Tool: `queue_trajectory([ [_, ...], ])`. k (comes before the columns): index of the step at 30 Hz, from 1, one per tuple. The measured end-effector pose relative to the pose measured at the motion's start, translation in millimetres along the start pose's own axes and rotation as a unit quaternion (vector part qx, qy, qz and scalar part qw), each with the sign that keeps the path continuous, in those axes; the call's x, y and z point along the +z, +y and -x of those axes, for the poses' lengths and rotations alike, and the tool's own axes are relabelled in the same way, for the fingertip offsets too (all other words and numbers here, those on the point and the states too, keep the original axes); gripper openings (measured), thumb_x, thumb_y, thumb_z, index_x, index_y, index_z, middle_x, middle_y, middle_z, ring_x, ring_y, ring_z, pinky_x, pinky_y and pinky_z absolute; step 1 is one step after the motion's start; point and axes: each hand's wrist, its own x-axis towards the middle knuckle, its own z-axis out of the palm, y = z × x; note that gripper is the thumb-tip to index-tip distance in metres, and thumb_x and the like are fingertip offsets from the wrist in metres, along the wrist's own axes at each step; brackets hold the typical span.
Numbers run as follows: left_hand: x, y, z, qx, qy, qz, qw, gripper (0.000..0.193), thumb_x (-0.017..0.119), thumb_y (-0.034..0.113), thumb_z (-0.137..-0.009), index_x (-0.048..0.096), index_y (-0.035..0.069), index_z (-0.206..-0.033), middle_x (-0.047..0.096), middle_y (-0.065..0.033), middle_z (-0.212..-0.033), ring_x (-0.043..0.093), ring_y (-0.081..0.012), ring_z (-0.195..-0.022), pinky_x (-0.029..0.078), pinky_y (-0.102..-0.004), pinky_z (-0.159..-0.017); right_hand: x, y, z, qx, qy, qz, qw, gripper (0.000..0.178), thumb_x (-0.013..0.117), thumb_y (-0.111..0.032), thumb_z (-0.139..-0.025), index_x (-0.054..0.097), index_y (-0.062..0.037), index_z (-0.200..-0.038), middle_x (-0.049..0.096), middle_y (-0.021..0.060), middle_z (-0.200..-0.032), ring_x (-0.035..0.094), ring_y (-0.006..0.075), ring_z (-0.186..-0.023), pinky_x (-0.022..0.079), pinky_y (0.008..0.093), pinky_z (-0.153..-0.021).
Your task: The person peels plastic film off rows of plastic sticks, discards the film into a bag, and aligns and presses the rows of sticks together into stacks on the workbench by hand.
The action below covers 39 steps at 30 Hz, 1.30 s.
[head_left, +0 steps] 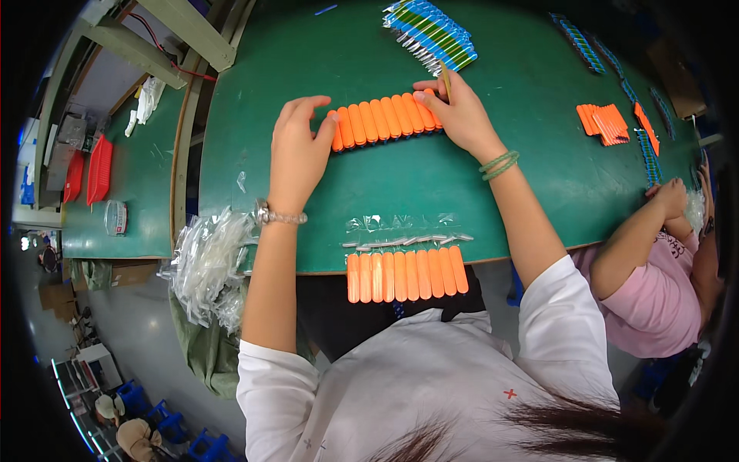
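Note:
Across the table in front of me stretches a row of orange strips (pixel 382 119) with rounded ends, like nail files, with a dark layer beneath. My left hand (pixel 296 146) curls at the row's left end, its thumb against the outermost strip. At the right end, my right hand (pixel 462 115) has its fingertips on the strips. A thin yellowish stick (pixel 445 79) shows between its fingers. Nearer my body, a second row of orange strips (pixel 408 276) sticks out past the table edge, their far ends at clear plastic sleeves (pixel 404 239).
A heap of clear plastic sleeves (pixel 208 266) hangs over the table's left front edge. Blue-and-green packets (pixel 435 35) lie fanned at the back. More orange strips (pixel 604 123) lie to the right, near a co-worker in pink (pixel 654 300). Red trays (pixel 98 169) stand left.

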Motion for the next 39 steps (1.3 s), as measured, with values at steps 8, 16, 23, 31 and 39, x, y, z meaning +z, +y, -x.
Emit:
queue_trajectory([
  [8,8,90,79,0.192,-0.231,0.027,0.953,0.044,0.078,0.029,-0.081,0.065,0.005,-0.115,0.058,-0.0109,-0.107,0.054,-0.0295,-0.104,0.041,-0.0394,-0.091,-7,-14,3,-0.006,0.118,-0.129,0.985,0.032,0.063,-0.034,-0.098,0.054,-0.0032,-0.092,0.07,0.0076,-0.093,0.059,0.0112,-0.078,0.049,0.0278,-0.072],
  [16,45,88,98,0.239,-0.193,-0.033,0.951,0.018,0.07,0.021,-0.088,0.059,0.007,-0.086,0.054,-0.004,-0.082,0.055,-0.0237,-0.082,0.04,-0.0364,-0.079,-8,-32,13,-0.022,0.105,-0.21,0.972,0.037,0.05,-0.041,-0.104,0.051,-0.0086,-0.085,0.07,0.0066,-0.086,0.056,0.0083,-0.073,0.045,0.0242,-0.069],
  [23,-47,71,64,-0.095,0.241,0.155,0.953,0.02,0.055,0.028,-0.104,0.054,0.008,-0.099,0.053,-0.0018,-0.086,0.052,-0.0097,-0.074,0.048,-0.0253,-0.069,-22,-20,12,0.07,0.05,-0.292,0.953,0.043,0.045,-0.048,-0.104,0.048,-0.0137,-0.077,0.063,0.0028,-0.073,0.049,0.0056,-0.058,0.038,0.0218,-0.055],
  [31,-185,-21,117,0.012,0.161,-0.352,0.922,0.041,0.057,0.018,-0.101,0.049,0.001,-0.137,0.058,-0.0161,-0.133,0.054,-0.029,-0.121,0.04,-0.0414,-0.105,-9,-66,26,0.092,-0.074,-0.296,0.948,0.025,0.05,-0.029,-0.104,0.062,-0.0075,-0.101,0.05,-0.0041,-0.067,0.037,0.003,-0.056,0.031,0.0211,-0.051],
  [39,-143,-53,156,-0.096,-0.023,-0.102,0.99,0.077,0.06,0.038,-0.095,0.027,0.003,-0.155,0.029,-0.0197,-0.159,0.023,-0.0377,-0.149,0.017,-0.0467,-0.121,4,-77,74,0.153,-0.254,-0.336,0.894,0.029,0.056,-0.028,-0.101,0.048,-0.0108,-0.079,0.038,-0.0078,-0.064,0.031,0.001,-0.056,0.024,0.0223,-0.05],
])
